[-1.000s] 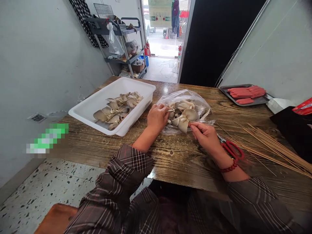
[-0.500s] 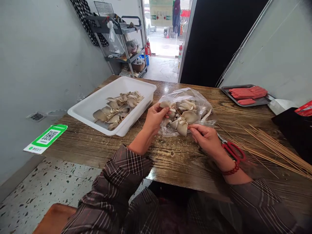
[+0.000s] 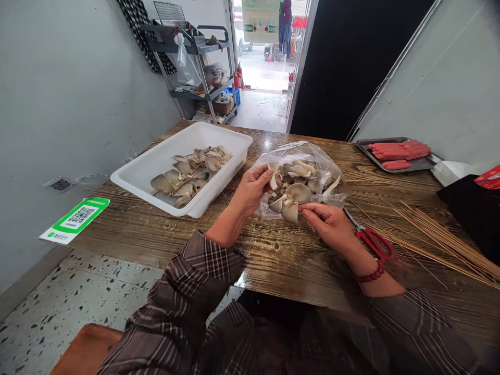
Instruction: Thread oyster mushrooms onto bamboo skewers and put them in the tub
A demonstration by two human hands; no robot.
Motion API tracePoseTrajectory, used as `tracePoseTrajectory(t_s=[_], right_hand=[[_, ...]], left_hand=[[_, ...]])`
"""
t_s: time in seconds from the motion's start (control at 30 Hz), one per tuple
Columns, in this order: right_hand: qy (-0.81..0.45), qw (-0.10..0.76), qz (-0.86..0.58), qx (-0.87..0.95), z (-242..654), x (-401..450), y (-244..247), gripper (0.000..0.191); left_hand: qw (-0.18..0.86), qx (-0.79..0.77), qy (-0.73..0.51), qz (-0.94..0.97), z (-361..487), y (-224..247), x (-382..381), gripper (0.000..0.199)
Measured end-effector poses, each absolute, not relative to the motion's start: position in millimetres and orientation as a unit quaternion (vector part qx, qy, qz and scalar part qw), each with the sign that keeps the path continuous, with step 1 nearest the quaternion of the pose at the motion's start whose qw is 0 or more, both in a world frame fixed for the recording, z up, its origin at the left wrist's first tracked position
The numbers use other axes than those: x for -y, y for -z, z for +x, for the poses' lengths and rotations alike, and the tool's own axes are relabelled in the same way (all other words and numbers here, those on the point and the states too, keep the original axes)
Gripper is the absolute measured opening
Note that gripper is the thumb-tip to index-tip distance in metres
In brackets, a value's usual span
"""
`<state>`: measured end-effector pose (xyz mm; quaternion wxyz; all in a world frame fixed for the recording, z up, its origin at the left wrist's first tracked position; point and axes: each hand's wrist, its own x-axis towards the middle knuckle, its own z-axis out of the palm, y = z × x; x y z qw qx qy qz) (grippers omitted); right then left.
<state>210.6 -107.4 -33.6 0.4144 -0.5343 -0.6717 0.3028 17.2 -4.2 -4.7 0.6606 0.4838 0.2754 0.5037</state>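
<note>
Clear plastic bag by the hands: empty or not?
Not empty: mushrooms show inside the clear plastic bag, beside a mushroom piece pinched in the left hand. Their number I cannot tell.

Left hand (image 3: 253, 186): partly hides its mushroom piece (image 3: 274, 176).
Bamboo skewers (image 3: 445, 239): right edge cuts them.
Seat (image 3: 86, 348): bottom edge cuts it.
Card (image 3: 75, 221): too small to read.

"NGTAO" and "TSING" on pale doorway hanging (image 3: 260, 14)
</note>
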Motion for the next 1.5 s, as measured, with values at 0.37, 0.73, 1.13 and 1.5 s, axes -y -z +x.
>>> tracePoseTrajectory(t_s=[0.37, 0.73, 1.13, 1.5], right_hand=[[-0.29, 0.414, -0.562, 0.654, 209.7, 106.8, 32.1, 0.034], [-0.29, 0.43, -0.557, 0.649, 211.7, 105.5, 36.9, 0.034], [-0.287, 0.438, -0.555, 0.647, 212.2, 105.8, 35.3, 0.032], [-0.346, 0.447, -0.532, 0.631, 217.4, 103.2, 39.3, 0.037]], left_hand=[[0.664, -0.29, -0.478, 0.495, 20.6, 10.7, 8.0, 0.03], [0.612, -0.328, -0.503, 0.515, 22.6, 10.1, 10.0, 0.027], [0.603, -0.329, -0.518, 0.509, 23.6, 9.1, 11.4, 0.026], [0.569, -0.345, -0.493, 0.56, 24.0, 9.2, 15.3, 0.022]])
